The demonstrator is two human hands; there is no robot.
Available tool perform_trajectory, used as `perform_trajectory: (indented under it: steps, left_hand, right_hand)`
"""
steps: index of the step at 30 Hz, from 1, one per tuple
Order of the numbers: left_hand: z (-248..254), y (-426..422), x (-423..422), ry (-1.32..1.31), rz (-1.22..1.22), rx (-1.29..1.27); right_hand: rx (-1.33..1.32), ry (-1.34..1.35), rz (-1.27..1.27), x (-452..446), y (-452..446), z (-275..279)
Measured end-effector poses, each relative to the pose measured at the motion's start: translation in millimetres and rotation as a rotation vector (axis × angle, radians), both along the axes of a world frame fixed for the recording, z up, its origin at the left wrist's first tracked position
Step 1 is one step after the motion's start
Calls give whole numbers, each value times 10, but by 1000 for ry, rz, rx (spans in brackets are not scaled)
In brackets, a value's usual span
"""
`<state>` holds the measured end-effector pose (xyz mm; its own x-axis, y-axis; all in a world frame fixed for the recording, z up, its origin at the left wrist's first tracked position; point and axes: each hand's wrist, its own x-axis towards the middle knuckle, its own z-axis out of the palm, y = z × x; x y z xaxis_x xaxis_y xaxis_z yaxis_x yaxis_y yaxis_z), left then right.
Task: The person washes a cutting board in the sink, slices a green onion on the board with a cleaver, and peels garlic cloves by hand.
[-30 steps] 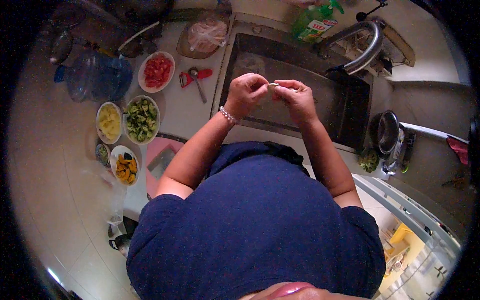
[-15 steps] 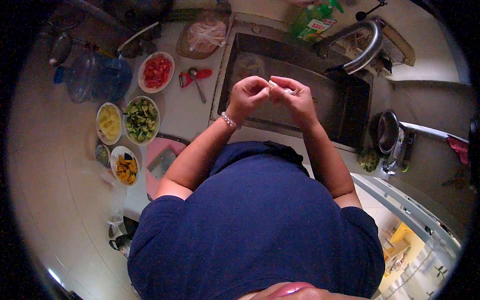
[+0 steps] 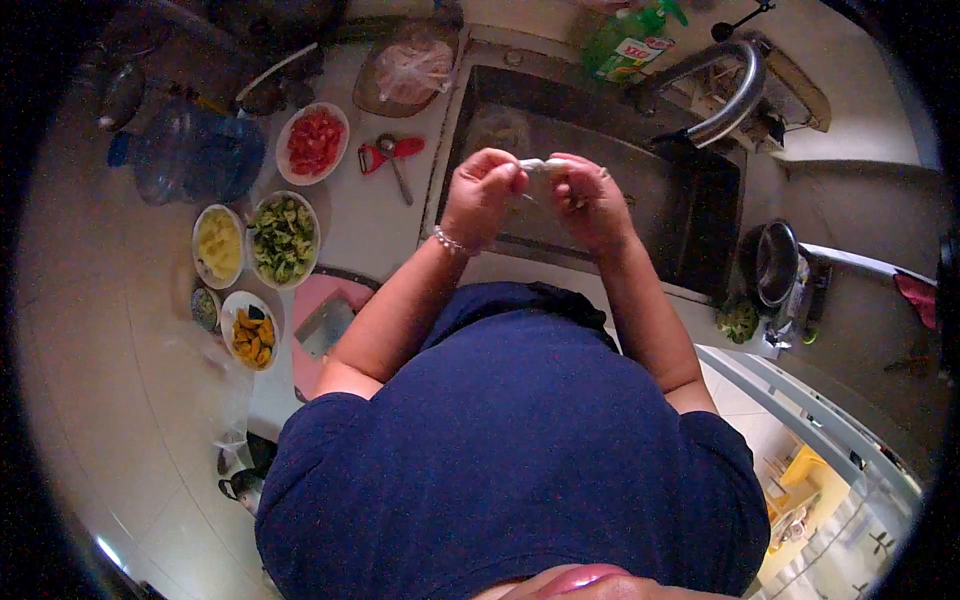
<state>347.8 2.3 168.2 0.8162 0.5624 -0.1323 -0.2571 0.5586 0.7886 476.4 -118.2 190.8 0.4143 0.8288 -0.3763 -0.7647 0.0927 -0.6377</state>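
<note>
Above the near part of the dark sink point(image 3: 540, 240), a small whitish piece point(image 3: 536, 164) is stretched between my two hands. It is too small to identify. My left hand point(image 3: 482, 200), with a beaded bracelet at its wrist, pinches the piece's left end between thumb and fingers. The right end is gripped by my right hand point(image 3: 590, 205), whose other fingers are curled in, with something pale showing among them. A thin pale strand hangs beside my left fingertips. Behind my left hand, a clear bag point(image 3: 500, 130) lies in the sink.
Left of the sink are bowls of red pieces point(image 3: 313, 144), green vegetables point(image 3: 283, 240), yellow slices point(image 3: 218, 246) and orange pieces point(image 3: 252, 331). A red peeler point(image 3: 404, 148) and spoon lie nearby. The faucet point(image 3: 740, 95) arches at right, beside a green bottle point(image 3: 625, 45).
My hands have moved slightly apart from nearly touching, and more of the whitish piece shows between them. My left hand has shifted a little left. The bowls and sink items have not moved.
</note>
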Motion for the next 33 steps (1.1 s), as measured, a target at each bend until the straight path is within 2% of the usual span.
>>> perform_trajectory:
  steps: [2, 4, 7, 10, 17, 20, 26, 29, 32, 33]
  left_hand:
    - [-7, 127, -42, -38, 49, -77]
    - [48, 215, -45, 189, 14, 252]
    - [71, 260, -8, 506, -29, 751]
    - [-53, 260, 55, 471, 85, 1074]
    - [-88, 258, 96, 451, 69, 1087]
    - [-112, 284, 102, 466, 39, 1168]
    - [-22, 211, 169, 326, 203, 1437]
    - [125, 108, 182, 308, 78, 900]
    - [94, 84, 183, 248, -16, 642]
    - [111, 78, 180, 252, -3, 679]
  right_hand:
    - [-35, -42, -8, 123, -60, -15]
    - [-128, -118, 16, 213, -97, -21]
    - [-134, -262, 57, 180, -39, -11]
    - [-152, -330, 66, 160, -34, -53]
    - [-221, -485, -5, 55, -27, -30]
    - [-233, -536, -15, 47, -23, -34]
    - [-224, -562, -48, -2, 16, -52]
    - [-217, -595, -70, -14, 28, -57]
    - [-228, -681, -74, -49, 44, -63]
    - [-232, -716, -73, -60, 46, -59]
